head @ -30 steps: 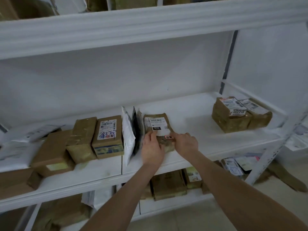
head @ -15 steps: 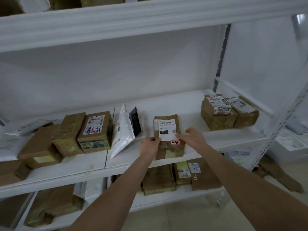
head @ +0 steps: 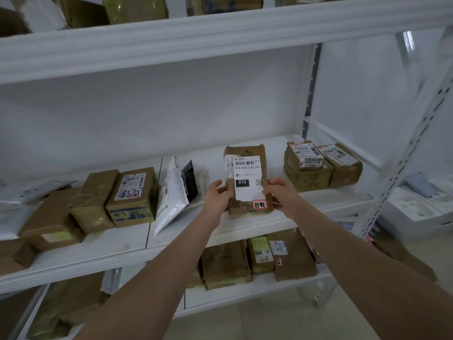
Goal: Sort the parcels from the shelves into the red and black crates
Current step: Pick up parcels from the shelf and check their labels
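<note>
Brown parcel stands tilted near the shelf's front edge, left hand and right hand gripping its sides.

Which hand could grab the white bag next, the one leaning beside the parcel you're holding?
Left, probably. The left hand grips the parcel by its left edge, on the side where the white bag leans. The right hand holds the parcel's other edge and would have to cross over it.
</note>
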`<state>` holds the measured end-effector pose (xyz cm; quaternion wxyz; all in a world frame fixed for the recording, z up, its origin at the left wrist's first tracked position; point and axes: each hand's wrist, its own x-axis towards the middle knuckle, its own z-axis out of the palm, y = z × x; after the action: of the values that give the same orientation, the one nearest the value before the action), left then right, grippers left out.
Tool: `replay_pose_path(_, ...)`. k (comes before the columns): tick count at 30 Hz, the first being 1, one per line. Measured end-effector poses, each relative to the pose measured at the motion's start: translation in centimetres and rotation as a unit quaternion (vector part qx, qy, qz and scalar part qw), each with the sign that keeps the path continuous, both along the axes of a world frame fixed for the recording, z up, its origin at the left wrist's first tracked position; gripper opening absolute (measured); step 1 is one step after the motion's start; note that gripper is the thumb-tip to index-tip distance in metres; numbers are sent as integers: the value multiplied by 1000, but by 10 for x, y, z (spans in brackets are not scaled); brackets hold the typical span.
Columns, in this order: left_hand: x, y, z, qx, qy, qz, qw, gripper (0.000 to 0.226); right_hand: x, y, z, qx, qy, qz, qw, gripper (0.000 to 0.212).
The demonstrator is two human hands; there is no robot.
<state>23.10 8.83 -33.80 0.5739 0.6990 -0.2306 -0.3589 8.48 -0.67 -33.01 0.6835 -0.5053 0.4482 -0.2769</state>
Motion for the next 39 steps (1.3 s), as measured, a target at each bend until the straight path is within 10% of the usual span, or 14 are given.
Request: replay_pose_path(39, 111, 249, 51, -22, -52, 192, 980, 39, 168, 193, 44, -39, -45, 222, 973, 14)
